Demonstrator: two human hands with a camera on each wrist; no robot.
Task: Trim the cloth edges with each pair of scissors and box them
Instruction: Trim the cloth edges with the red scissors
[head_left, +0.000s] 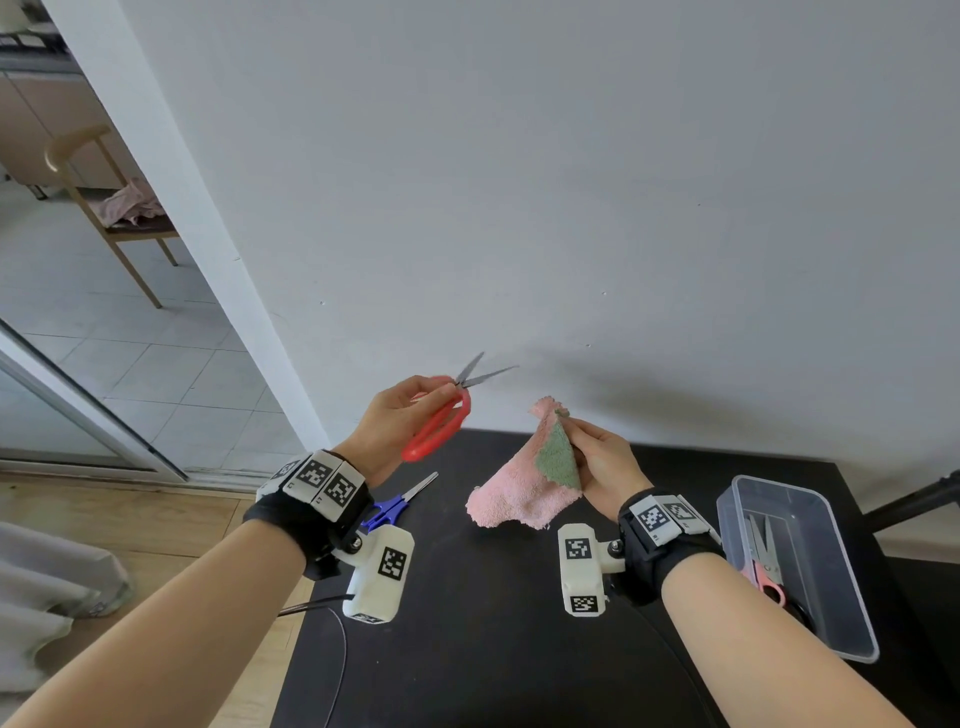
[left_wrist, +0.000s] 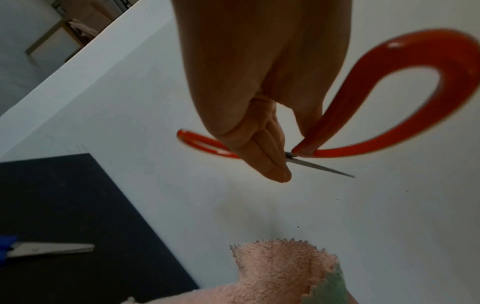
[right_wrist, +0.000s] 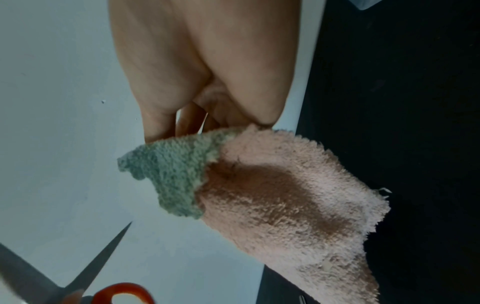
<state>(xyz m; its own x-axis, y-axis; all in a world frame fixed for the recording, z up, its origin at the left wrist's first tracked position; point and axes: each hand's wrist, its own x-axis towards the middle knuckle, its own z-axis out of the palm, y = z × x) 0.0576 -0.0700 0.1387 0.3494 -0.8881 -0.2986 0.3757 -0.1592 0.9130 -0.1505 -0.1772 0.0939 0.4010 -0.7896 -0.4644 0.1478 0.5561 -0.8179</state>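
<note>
Over the black desk, cloth pinched up in right hand. Left of cloth, near but apart, red scissors gripped in left hand, blades parted, aimed rightward above its top edge.

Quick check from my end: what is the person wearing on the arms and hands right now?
Both hands, left hand and right hand, are bare, with no gloves and no sleeves showing. Each wrist has a black strap carrying white blocks printed with black square codes, plus a white camera housing below. A thin black cable trails from the left one.
</note>
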